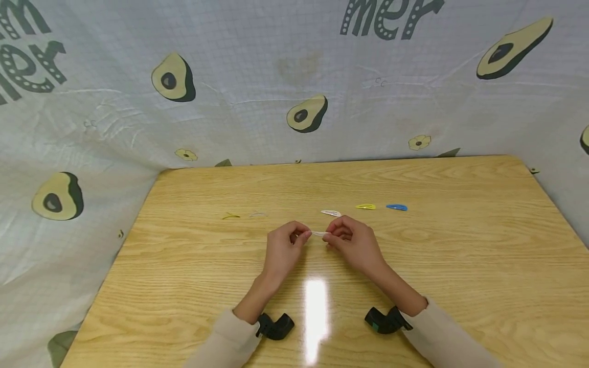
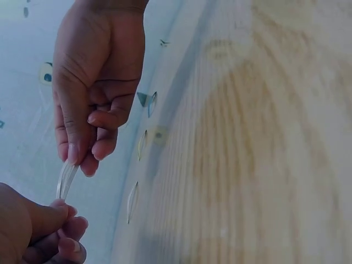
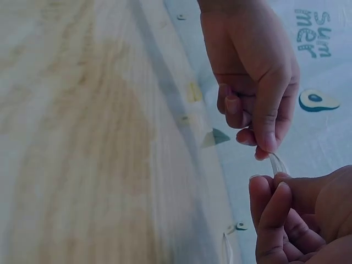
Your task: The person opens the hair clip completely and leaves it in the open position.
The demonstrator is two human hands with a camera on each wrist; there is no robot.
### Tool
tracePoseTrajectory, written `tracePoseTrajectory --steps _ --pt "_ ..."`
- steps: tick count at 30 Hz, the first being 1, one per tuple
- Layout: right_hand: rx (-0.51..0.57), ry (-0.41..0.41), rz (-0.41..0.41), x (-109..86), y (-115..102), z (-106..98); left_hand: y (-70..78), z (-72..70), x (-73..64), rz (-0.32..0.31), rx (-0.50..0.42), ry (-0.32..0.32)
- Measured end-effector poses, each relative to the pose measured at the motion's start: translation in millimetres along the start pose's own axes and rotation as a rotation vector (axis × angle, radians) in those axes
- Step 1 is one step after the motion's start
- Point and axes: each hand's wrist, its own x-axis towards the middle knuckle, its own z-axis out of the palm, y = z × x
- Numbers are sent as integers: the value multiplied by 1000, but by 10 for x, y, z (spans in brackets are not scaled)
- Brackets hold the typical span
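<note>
A white snap hair clip (image 1: 319, 233) is stretched between both hands over the middle of the table. My left hand (image 1: 284, 250) pinches one end of it between thumb and fingers. The other end is pinched by my right hand (image 1: 356, 243). Seen from the left wrist, the clip (image 2: 66, 180) shows as two thin strips with a slit between them. Fingertips cover its ends. Just beyond the right hand lies another white snap clip (image 1: 331, 213).
To the right of that clip lie a yellow snap clip (image 1: 365, 206) and a blue one (image 1: 397, 207). Left of the hands are a thin yellow piece (image 1: 231, 215) and a thin whitish piece (image 1: 258, 214). A printed cloth (image 1: 257, 128) hangs behind the wooden table (image 1: 460, 255).
</note>
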Motion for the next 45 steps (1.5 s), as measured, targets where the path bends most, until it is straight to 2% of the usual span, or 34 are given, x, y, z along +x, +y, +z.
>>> tracePoseTrajectory --steps 5,10,21,30,38,45 --pt "12 2 39 -107 53 -52 21 70 -67 7 -8 -33" --pt "-22 14 47 -205 83 -136 45 157 -145 21 -52 -69" --pt "-68 1 82 -418 160 -268 89 330 -348 -11 -134 -107" --pt "6 -33 143 -542 211 -303 61 445 -494 -35 -218 -146" --pt "46 -45 195 -614 262 -282 -5 461 -541 17 -192 -152" --pt "81 -60 167 -614 305 -287 -30 469 -544 27 -191 -150"
